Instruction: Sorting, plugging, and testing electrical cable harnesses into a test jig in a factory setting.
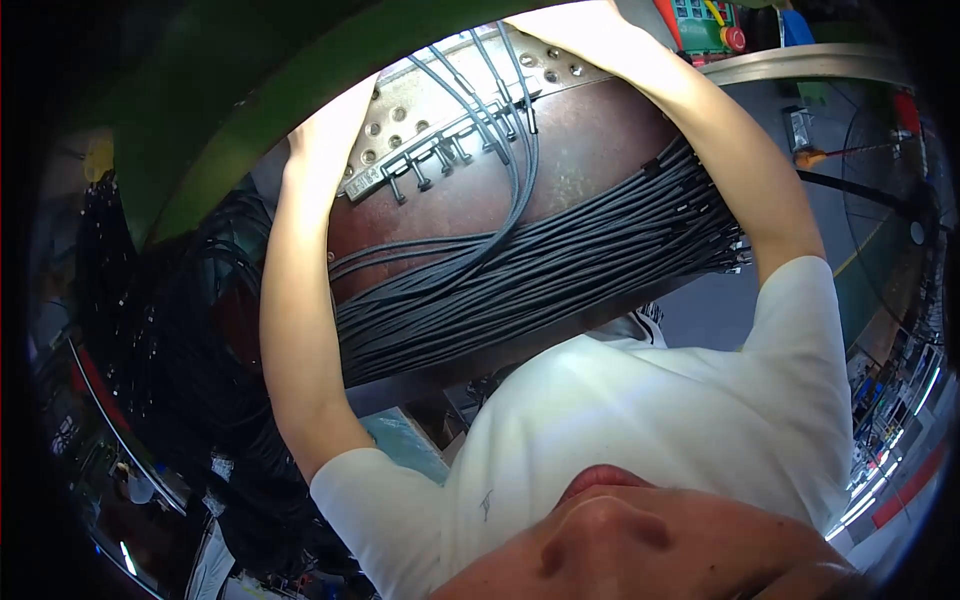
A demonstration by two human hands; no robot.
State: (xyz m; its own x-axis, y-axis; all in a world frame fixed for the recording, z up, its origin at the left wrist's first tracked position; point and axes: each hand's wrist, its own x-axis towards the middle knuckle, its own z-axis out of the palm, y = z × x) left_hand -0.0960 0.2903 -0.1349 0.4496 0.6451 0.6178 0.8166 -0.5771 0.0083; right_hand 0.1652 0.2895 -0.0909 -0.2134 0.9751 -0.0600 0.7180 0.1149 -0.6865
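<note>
Both my arms reach up to a metal plate (400, 125) with round holes at the top of the head view. My left hand (335, 120) is at the plate's left side, its fingers hidden behind a green machine part (230, 160). Along the far edge, my right hand (575, 25) is washed out by bright light, and its fingertips are out of sight. Between the hands, several dark cables (520, 165) run up past a metal strip with small prongs (440, 150). A thick bundle of dark cables (520, 285) lies across the brown work surface (590, 130), nearer my body.
The green machine part arches over the upper left. At the top right are a red push button (733, 39) on a green panel and a curved metal rim (800, 63). Many dark cables (150, 320) hang on the left.
</note>
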